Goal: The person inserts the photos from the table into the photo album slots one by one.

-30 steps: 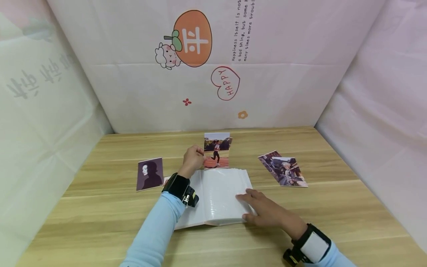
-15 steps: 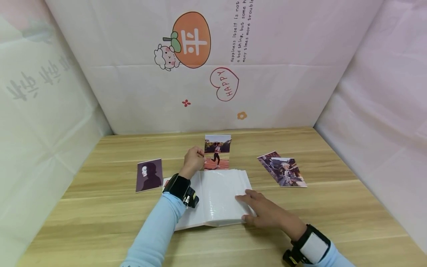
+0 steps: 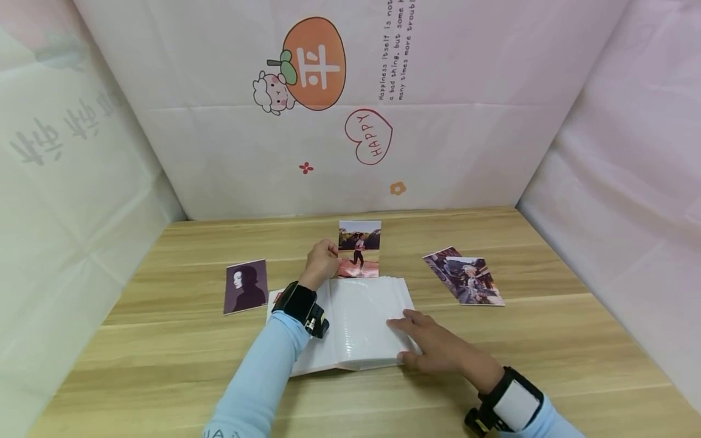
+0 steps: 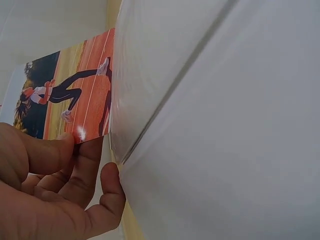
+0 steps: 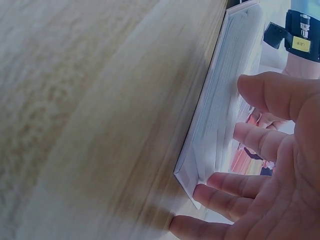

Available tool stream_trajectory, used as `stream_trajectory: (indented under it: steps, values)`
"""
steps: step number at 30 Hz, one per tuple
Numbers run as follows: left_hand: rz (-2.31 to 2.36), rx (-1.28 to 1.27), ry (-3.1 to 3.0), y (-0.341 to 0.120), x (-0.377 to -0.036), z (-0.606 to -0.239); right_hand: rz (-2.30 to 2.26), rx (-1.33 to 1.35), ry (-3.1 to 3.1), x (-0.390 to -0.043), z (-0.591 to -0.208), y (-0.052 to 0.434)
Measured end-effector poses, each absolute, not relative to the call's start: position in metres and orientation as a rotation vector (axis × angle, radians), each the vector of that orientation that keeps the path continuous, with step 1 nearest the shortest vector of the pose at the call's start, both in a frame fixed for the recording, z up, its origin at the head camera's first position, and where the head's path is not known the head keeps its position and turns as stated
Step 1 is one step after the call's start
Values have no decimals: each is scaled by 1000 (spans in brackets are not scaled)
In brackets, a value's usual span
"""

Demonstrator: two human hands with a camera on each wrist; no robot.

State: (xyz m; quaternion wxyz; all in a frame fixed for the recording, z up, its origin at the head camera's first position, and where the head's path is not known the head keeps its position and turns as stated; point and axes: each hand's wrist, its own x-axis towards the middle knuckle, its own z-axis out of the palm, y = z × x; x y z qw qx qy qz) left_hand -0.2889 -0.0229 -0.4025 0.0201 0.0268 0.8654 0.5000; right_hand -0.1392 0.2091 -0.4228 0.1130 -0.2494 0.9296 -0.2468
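Note:
A white photo album (image 3: 356, 322) lies open on the wooden table (image 3: 164, 340). My left hand (image 3: 322, 263) pinches a photo of a runner (image 3: 359, 248) at the album's far edge; in the left wrist view the runner photo (image 4: 70, 100) meets the clear sleeve of the album (image 4: 210, 125), gripped between thumb and fingers of the left hand (image 4: 55, 185). My right hand (image 3: 432, 347) lies flat with straight fingers on the album's right page. In the right wrist view the right hand (image 5: 265, 165) rests on the album's page stack (image 5: 220, 100).
A dark portrait photo (image 3: 246, 285) lies left of the album. Two overlapping photos (image 3: 465, 277) lie to the right. Printed paper walls (image 3: 328, 109) close in the table on three sides. Bare wood shows in front of the album.
The runner photo has shifted slightly right and down against the album's far edge, with my left hand following it. My right hand has stayed on the page.

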Motion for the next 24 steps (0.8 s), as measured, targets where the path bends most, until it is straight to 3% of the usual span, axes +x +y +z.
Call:
stream_trajectory:
  steps: [24]
  values:
    - [1333, 332, 2854, -10, -293, -401, -731, -724, 2712, -140, -424, 210]
